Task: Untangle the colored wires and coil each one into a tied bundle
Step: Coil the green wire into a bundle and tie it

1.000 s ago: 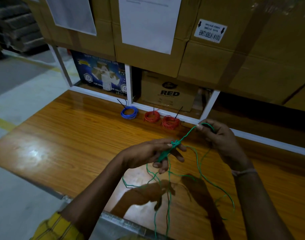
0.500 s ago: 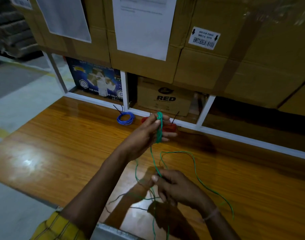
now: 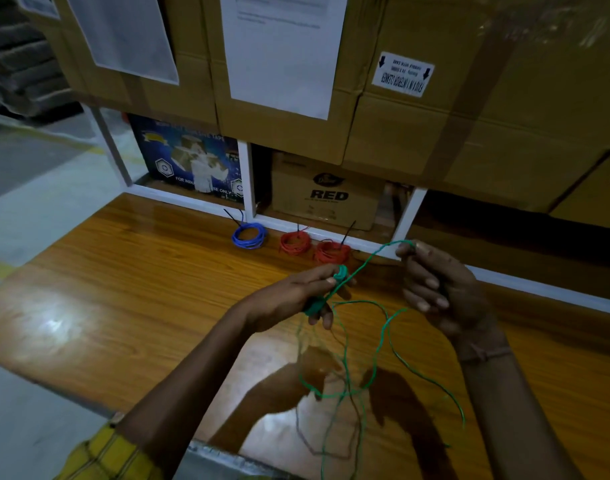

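My left hand (image 3: 298,296) grips a small green coil (image 3: 322,296) wound around its fingers above the wooden table (image 3: 123,292). From that coil the green wire (image 3: 372,259) runs up and right to my right hand (image 3: 435,289), which pinches it between thumb and fingertips. The loose rest of the green wire hangs in loops below both hands and trails off the table's front edge. A tied blue bundle (image 3: 248,235) and two tied red bundles (image 3: 295,242) (image 3: 332,252) lie at the back of the table, each with a black tie.
Large cardboard boxes (image 3: 435,133) with paper sheets sit on a white metal rack (image 3: 247,178) behind the table. Smaller boxes stand under the rack. A metal edge (image 3: 206,452) borders the table's front. Grey floor lies to the left.
My right hand rose from low near the table's front to the upper right, drawing the green wire taut. My left hand came down slightly, away from the red bundles, with the coil.
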Demonstrator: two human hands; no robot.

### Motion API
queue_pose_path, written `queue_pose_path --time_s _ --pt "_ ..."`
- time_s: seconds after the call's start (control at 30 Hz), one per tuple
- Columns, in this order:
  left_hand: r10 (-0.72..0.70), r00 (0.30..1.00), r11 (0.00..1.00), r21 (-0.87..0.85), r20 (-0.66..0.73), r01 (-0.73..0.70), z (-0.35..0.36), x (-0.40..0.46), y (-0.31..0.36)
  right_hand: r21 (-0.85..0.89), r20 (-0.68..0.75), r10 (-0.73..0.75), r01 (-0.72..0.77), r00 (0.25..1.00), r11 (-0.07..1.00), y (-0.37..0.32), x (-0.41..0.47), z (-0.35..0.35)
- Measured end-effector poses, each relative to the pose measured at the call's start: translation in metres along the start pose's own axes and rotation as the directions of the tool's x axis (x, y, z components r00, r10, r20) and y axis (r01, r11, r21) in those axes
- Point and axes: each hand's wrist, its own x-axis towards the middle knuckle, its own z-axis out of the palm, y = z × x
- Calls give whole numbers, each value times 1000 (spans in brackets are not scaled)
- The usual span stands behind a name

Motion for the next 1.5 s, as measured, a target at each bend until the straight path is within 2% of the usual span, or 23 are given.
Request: queue_pose_path --time_s 0.07,0.13,0.27,0.37,0.43,0.5,0.6,0.7,0.77,0.87,0.93,1.03,1.1,1.17,1.23,1.33,1.4,1.5 --pt "10 998 998 -59 69 -6 3 -2 -3 -69 -138 31 -41 990 997 3 15 -6" --pt "28 990 989 -150 139 -7 6 -3 -4 -228 -257 23 -84 966 970 16 30 -15" --pt "145 961 883 -468 237 -17 11 -6 2 -507 -321 11 -181 947 843 57 40 -25" --pt "220 962 778 -624 160 -74 9 -8 11 -502 -339 175 -335 924 797 94 26 -18" --pt "254 965 729 -670 71 -143 7 -6 19 -540 -275 295 -401 915 740 112 10 -2" --pt "228 973 725 -659 -45 -200 4 0 22 -600 -187 355 -392 916 697 123 -6 18" --pt "144 969 788 -568 -202 -236 1 9 16 -676 -59 454 -370 889 637 115 -29 46" --pt "99 950 944 -274 -295 -184 -1 14 5 -714 65 485 -299 872 633 85 -40 58" --pt "98 944 991 -53 -314 -121 0 14 1 -686 117 427 -238 897 687 61 -42 57" --pt "104 961 965 258 -255 -36 2 11 -2 -631 121 261 -129 958 765 26 -39 48" --pt "80 979 945 328 -188 -14 3 7 -2 -578 94 122 -46 988 814 10 -34 37" --pt "13 993 959 282 -117 21 6 1 1 -319 15 34 -28 999 947 -2 -20 18" --pt "-5 996 977 210 -84 23 7 -2 4 -171 8 35 -33 999 985 0 -8 8" --pt "-17 999 994 105 -50 23 5 -3 6 -102 -48 34 -39 998 994 6 3 0" --pt "-25 1000 999 -32 8 26 3 -5 6 -101 -147 64 -79 987 992 12 13 -8" --pt "44 990 956 -295 136 -2 3 -9 8 -257 -256 122 -189 959 948 27 27 -21" --pt "107 978 898 -439 177 -19 4 -10 9 -335 -257 169 -252 952 908 45 31 -24" --pt "196 966 777 -628 166 -50 6 -10 12 -340 -254 248 -327 935 882 83 27 -15"
